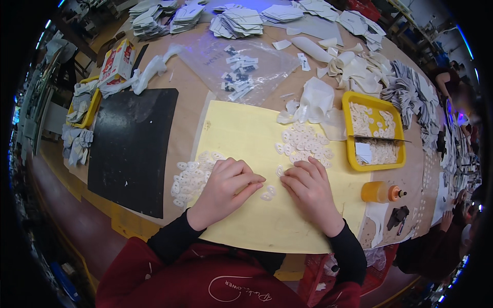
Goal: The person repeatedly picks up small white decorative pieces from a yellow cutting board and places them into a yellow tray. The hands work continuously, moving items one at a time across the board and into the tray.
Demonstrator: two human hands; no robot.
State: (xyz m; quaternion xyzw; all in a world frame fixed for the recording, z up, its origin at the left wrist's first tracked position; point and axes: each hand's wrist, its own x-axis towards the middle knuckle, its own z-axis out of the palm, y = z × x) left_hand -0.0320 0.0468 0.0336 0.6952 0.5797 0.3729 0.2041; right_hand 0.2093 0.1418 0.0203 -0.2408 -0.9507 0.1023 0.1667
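Both my hands work low over a yellow sheet (233, 133) on the table. The fingertips of my left hand (226, 189) are pinched together; whatever may be between them is too small to make out. My right hand (309, 191) has its thumb and forefinger closed at a small cream oval piece with a cut-out (280, 170). Between the hands lie a few more such pieces (268, 194). A loose pile of oval pieces (303, 142) spreads beyond my right hand, and another pile (187, 179) sits left of my left hand, partly covered by it.
At right stands a yellow divided tray (350, 154) of small pieces, with an orange bottle (377, 192) nearer me. A black mat (131, 149) lies left. Farther back are a plastic bag with labels (205, 61), fabric stacks (237, 23) and cream scraps (354, 72).
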